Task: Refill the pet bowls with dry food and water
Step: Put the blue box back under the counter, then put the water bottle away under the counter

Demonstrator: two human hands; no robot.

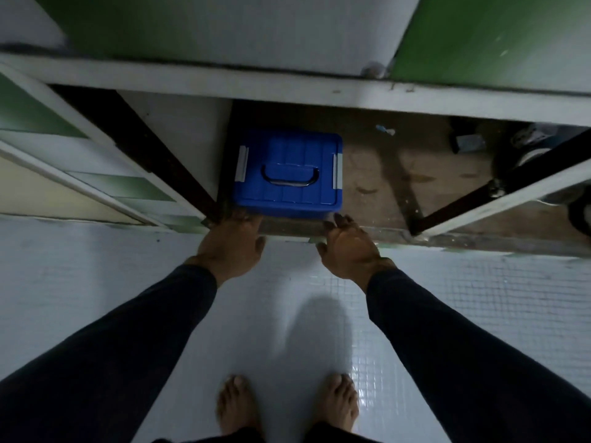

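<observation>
A blue plastic box [287, 174] with a lid, a carry handle and grey side latches stands on the floor of an open low cabinet, at its front edge. My left hand [232, 243] reaches to the box's near left corner, its fingers stretched against the front wall with the tips hidden in shadow. My right hand [347, 247] is at the near right corner, fingers loosely bent and touching the rim. Neither hand clearly grips the box. No pet bowls, food or water are in view.
The cabinet has a left door [96, 174] and a right door [511, 193], both swung open toward me. A dirty cabinet floor [399, 174] holds small items at the back right. A counter edge [287, 87] overhangs above. My bare feet [287, 404] stand on white tiles.
</observation>
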